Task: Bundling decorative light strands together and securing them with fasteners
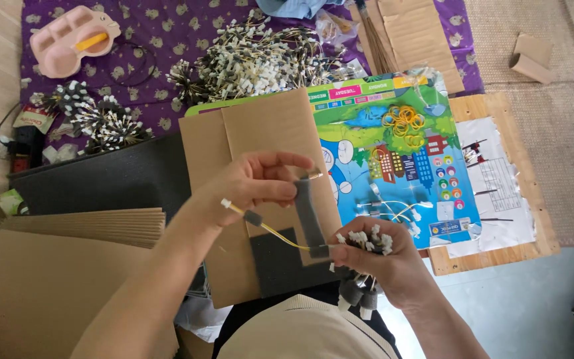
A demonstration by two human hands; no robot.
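My left hand [250,183] pinches the top end of a grey foam strip [308,213] and also holds a thin yellow wire [270,229] with a white tip and a small grey foam sleeve. My right hand [383,266] grips a bundle of white-tipped wires [367,240] with grey foam ends, its thumb and finger at the strip's lower end where the yellow wire meets it. Both hands hover over a brown cardboard sheet [260,126] and a dark foam square [277,266].
A colourful picture board [393,159] bears yellow rubber bands [403,123] and loose white-tipped wires [393,209]. A heap of finished wire bundles [260,60] lies on a purple cloth [161,33]. Pink tray [71,40] far left, stacked cardboard [74,229], black foam sheet [101,179], wooden board [499,106].
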